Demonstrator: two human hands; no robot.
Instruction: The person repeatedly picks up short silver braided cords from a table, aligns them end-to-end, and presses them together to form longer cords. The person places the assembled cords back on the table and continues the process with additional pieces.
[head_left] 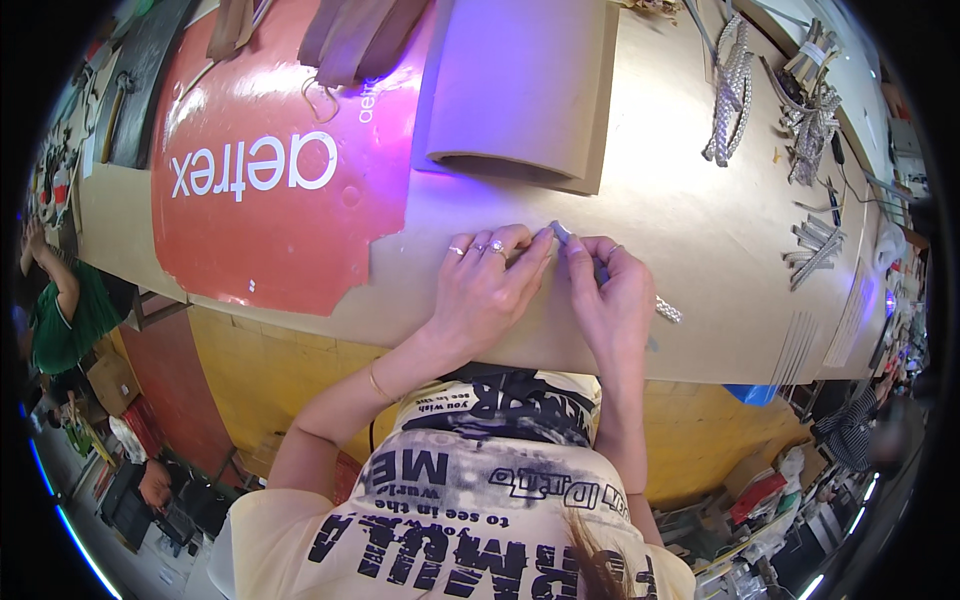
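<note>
I am pinching a narrow silvery braided strip [668,311] flat on the brown cardboard tabletop [700,230], left hand [490,285] and right hand [612,300] grips meeting narrowly at its far end to steady it.

The single head view looks steeply down from above the person, close over the table [700,230] edge. The fisheye lens bends straight edges toward the rim. The torso fills the lower centre; the floor shows at the lower corners.

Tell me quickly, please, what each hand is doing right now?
Left hand: closed, fingertips pinching the sparkly strip.
Right hand: closed on the same strip, whose end trails out beside it.
</note>
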